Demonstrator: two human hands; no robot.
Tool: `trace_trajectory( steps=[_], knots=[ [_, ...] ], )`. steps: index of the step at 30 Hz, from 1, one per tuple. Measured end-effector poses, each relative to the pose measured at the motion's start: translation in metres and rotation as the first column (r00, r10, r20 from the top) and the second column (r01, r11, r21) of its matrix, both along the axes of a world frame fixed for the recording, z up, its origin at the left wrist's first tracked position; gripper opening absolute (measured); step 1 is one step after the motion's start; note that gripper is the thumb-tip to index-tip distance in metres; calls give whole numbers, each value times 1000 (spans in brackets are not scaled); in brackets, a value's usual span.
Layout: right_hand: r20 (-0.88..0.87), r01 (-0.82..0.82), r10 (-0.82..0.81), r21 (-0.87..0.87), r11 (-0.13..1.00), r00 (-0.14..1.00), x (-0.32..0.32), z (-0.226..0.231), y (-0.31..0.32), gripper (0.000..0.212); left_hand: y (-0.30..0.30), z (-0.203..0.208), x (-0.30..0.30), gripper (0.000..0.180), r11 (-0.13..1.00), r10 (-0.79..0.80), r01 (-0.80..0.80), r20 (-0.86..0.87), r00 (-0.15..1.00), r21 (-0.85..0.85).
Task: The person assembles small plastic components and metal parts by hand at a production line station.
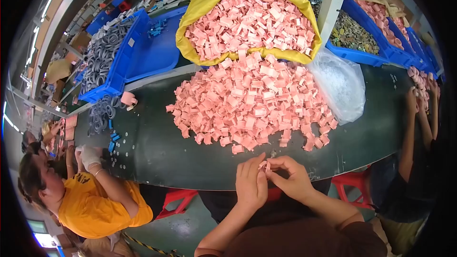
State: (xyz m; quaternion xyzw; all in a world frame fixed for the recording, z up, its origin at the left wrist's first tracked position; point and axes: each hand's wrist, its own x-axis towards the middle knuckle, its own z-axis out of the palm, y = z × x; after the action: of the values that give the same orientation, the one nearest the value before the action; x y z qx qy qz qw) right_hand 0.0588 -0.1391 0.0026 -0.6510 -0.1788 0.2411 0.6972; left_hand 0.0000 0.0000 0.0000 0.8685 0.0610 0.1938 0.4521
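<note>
Close to the table's front edge, my left hand (250, 183) and my right hand (293, 181) meet at the fingertips. Between them they pinch a small pink plastic piece (264, 166), partly hidden by the fingers. A large heap of similar pink plastic pieces (243, 102) lies on the dark green table (152, 135) just beyond my hands. Behind it, a yellow bag (186, 24) lies with its mouth toward me, full of more of these pieces. A tiny dark part (273, 153) rests near my right fingers.
A clear plastic bag (340, 85) of small pale parts sits right of the heap. Blue bins (154, 57) hold grey rings at left; another blue bin (357, 56) holds small metallic parts. A gloved co-worker in an orange shirt (97, 209) sits left; other people's arms (410, 123) work at right.
</note>
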Motion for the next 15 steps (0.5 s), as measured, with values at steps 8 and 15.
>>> trace_trajectory(
  steps=[8,15],
  knots=[
    [297,196,-166,-73,978,940,-15,-3,7,26,-7,-8,0,29,996,39,-44,67,997,77],
    [395,253,-183,-132,958,900,-18,-5,2,24,-7,-6,2,29,995,-15,8,68,998,103]
  ],
)
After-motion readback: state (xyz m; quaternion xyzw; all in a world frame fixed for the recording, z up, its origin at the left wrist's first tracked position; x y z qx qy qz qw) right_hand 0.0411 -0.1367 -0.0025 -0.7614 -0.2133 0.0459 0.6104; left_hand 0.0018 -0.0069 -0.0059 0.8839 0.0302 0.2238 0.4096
